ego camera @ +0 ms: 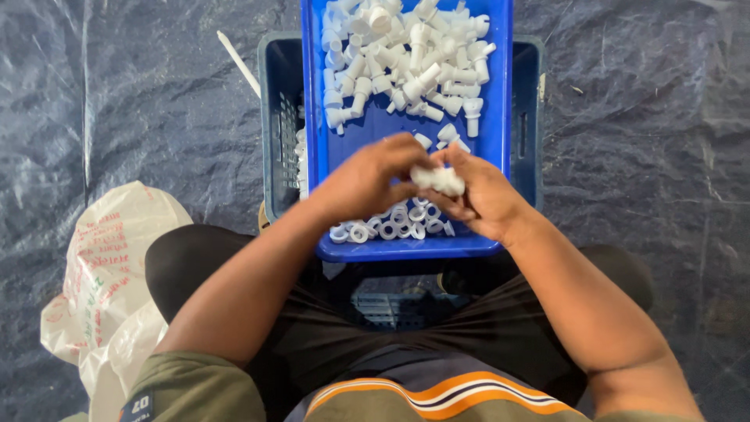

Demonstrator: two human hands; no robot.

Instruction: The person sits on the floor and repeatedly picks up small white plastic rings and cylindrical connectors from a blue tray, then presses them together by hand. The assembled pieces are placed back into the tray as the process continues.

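— What have I got in view?

— A small white plastic fitting (pixel 439 180), pinched between both my hands over the near half of a blue tray (pixel 500 94). My left hand (pixel 367 180) is curled around its left end, fingers closed on it; my right hand (pixel 483 195) grips the other end, fingers bent shut.

— And around it?

— Loose white rings (pixel 394 223) lie in the tray just beneath my hands; a heap of white fittings (pixel 406 59) fills its far end. The tray rests on a dark blue crate (pixel 273 117), which stands on a dark plastic sheet (pixel 641 117). A white printed sack (pixel 109 273) lies by my left knee.
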